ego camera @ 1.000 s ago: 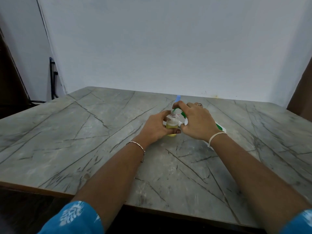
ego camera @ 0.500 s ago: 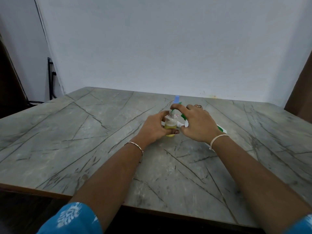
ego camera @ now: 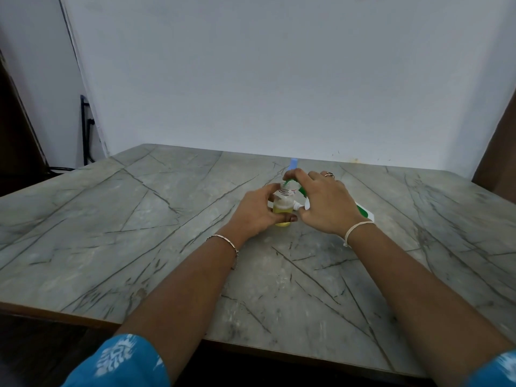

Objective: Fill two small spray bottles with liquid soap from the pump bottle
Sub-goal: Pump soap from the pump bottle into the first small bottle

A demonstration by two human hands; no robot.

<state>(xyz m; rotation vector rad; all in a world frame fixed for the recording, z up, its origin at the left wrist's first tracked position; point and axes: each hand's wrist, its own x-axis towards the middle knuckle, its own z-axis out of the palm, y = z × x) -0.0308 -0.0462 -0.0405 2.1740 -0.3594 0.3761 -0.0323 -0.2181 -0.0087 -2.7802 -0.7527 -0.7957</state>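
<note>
A small clear spray bottle (ego camera: 282, 208) with yellow liquid in its lower part stands upright on the grey marble-patterned table (ego camera: 139, 233). My left hand (ego camera: 258, 210) grips its body from the left, thumb across the front. My right hand (ego camera: 325, 203) covers a green-and-white pump bottle (ego camera: 364, 213), of which only a strip shows past the hand, and its index finger presses on the green nozzle (ego camera: 290, 182) over the small bottle's open neck. A blue-topped object (ego camera: 293, 164), perhaps the second spray bottle, peeks out behind my right hand.
A white wall stands right behind the table's far edge. A black stand (ego camera: 85, 129) is by the wall at the left. A dark brown panel (ego camera: 497, 141) rises at the right. The table's wooden front edge (ego camera: 55, 312) runs near me.
Both hands stay at the small bottle with hardly any shift. My right index finger remains on the green nozzle. The camera tilted slightly.
</note>
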